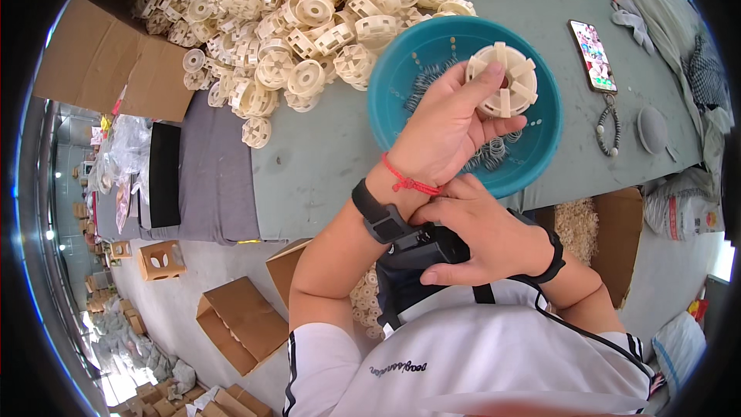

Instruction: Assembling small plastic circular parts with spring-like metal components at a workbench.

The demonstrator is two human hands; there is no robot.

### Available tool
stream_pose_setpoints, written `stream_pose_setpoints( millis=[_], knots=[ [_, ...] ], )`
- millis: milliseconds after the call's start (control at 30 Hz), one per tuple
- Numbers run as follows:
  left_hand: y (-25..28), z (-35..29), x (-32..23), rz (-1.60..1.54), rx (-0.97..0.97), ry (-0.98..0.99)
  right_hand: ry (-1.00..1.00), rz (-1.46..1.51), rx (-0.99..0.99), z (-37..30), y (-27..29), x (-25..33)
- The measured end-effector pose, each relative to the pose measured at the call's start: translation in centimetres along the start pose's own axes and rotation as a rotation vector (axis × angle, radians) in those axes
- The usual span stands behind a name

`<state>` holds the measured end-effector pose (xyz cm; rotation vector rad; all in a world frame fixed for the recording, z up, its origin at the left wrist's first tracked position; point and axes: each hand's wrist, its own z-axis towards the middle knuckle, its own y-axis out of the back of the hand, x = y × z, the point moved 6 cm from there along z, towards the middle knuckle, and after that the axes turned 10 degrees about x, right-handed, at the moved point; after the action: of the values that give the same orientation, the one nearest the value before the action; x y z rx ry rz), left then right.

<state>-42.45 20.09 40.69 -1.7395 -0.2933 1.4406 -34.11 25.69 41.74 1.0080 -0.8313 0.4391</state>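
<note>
My left hand (444, 120) holds up a round cream plastic wheel-shaped part (502, 81), thumb across its face and fingers behind it. The part has raised ribs and a dark centre hole, and it hangs over a teal plastic basin (384, 112). Metal coil springs (490, 156) lie in the basin, partly hidden by my hand and wrist. Below my left wrist is my right hand (494, 235), thumb spread away from its bent fingers and nothing visible in it. Its fingertips are close to the left wrist and a black device (440, 247) at my chest; whether they touch is unclear.
A large heap of similar cream parts (301, 38) covers the table's far left beside a cardboard box (100, 54). A phone (593, 55) with a bead strap and a grey oval object (652, 130) lie on the right. Open cartons (241, 324) stand on the floor.
</note>
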Motion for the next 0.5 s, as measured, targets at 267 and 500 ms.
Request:
stream_pose_setpoints(
  millis=[267,500],
  knots=[
    [0.0,-2.2,-1.3,1.583,-0.154,-0.502,-0.016,0.333,0.26,-1.2,-0.1,-1.8],
    [-2.3,-1.0,0.0,1.839,0.009,-0.727,-0.038,0.606,0.045,-1.2,-1.4,-2.3]
  ],
)
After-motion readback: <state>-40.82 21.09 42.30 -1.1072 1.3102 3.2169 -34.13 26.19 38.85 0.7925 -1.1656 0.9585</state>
